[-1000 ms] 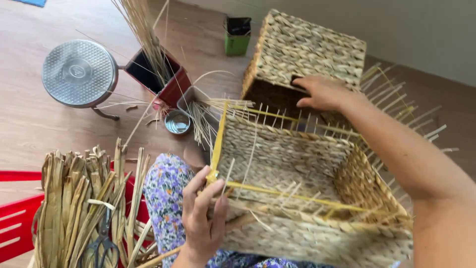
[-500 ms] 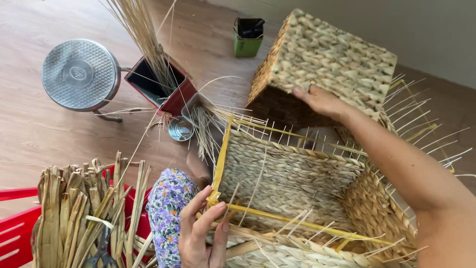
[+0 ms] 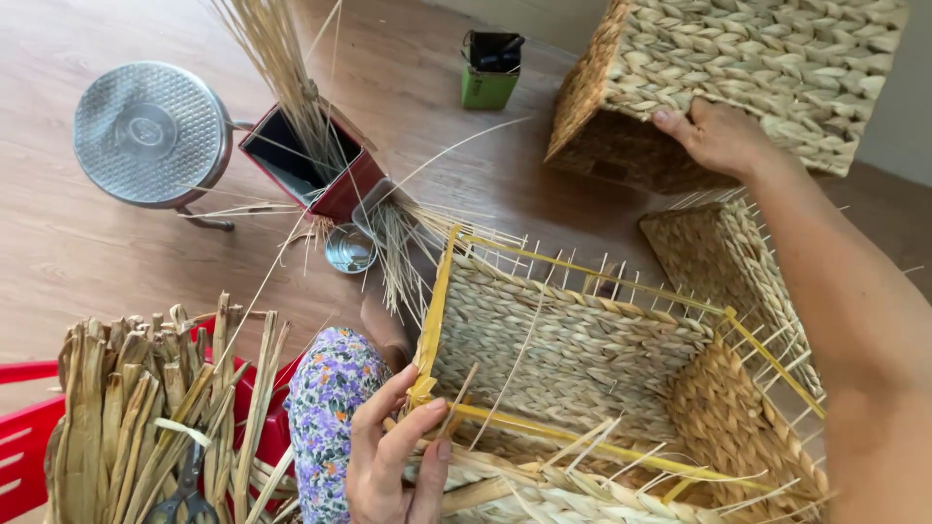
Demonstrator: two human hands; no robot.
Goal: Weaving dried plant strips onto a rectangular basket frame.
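An unfinished woven straw basket with a yellow frame and loose stalk ends rests across my lap. My left hand pinches the yellow frame at its near left corner. My right hand grips the lower edge of a finished woven box, which is lifted and tilted at the upper right. A smaller woven basket with protruding stalks stands below that box on the floor.
A round metal stool stands at the left. A dark red box holds tall straw stalks, with a small metal tin beside it. A green container sits at the back. A bundle of dried reeds with scissors lies on a red chair.
My right hand has lifted the finished woven box up and to the right, off the unfinished basket, uncovering a smaller basket. My left hand stays on the yellow frame corner.
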